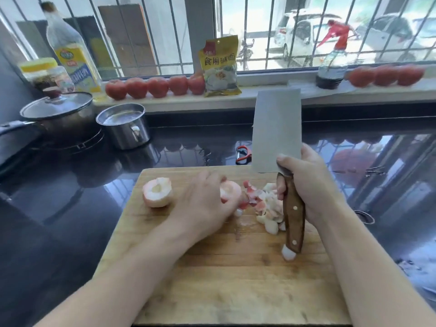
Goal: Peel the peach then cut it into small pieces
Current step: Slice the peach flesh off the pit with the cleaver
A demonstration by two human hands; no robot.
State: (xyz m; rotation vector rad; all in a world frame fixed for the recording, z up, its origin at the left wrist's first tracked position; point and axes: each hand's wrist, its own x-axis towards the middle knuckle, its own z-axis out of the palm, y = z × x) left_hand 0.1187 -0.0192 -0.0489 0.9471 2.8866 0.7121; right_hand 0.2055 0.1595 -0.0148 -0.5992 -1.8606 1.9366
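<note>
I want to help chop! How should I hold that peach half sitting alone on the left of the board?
Grip the peach half by its rounded sides, fingers from above. It rests apart from the left hand, hollow pit side up, so turn that flat face down first.

The left hand [207, 204] covers most of the peach piece [232, 193] under it, so its fingers there cannot be seen. The cleaver [277, 131] blade hides part of the red peeler [243, 155] at 12 o'clock of the cutting board [212, 279], and its wooden handle hides some of the cut peach pieces [266, 206]. The board's near edge is cut off at 6 o'clock. The pan [56, 116] handle runs off at 9 o'clock. The jar [44, 73] label is blurred.
</note>
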